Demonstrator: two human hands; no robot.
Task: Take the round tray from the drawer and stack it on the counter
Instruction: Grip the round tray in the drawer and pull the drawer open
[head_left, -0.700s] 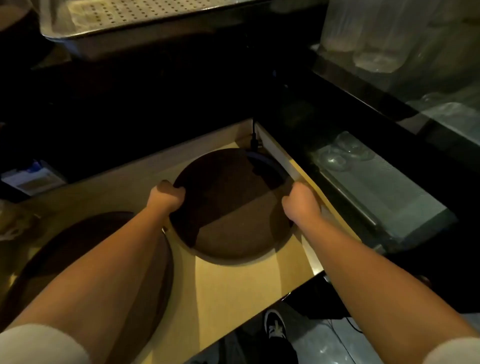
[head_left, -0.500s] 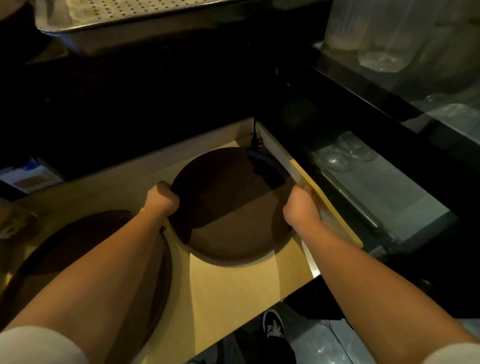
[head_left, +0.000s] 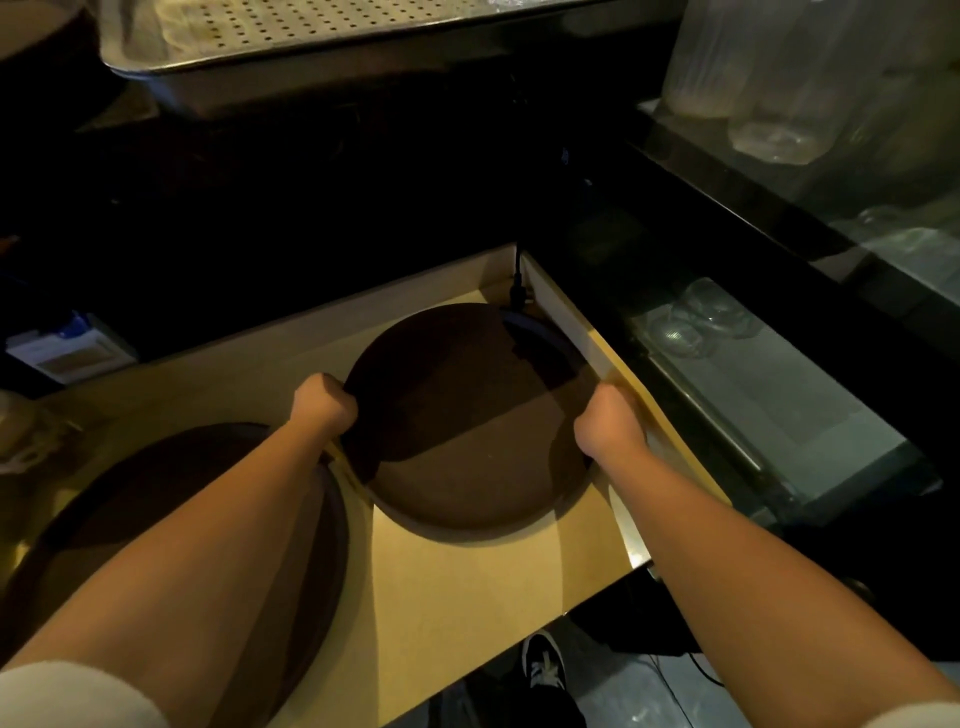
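Dim kitchen, pale wooden drawer (head_left: 467, 597) pulled open: dark brown round tray (head_left: 467, 415) sits right between both hands, left hand (head_left: 324, 408) and right hand (head_left: 608, 423) fingers curled shut on opposite rims.

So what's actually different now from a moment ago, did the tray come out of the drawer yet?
Hardly anything changed. Both hands, left and right, kept their grip on opposite edges of the round tray; at most they and the tray shifted very slightly. The tray is not out yet: it still sits in the open drawer. The second round tray at the left stayed put.
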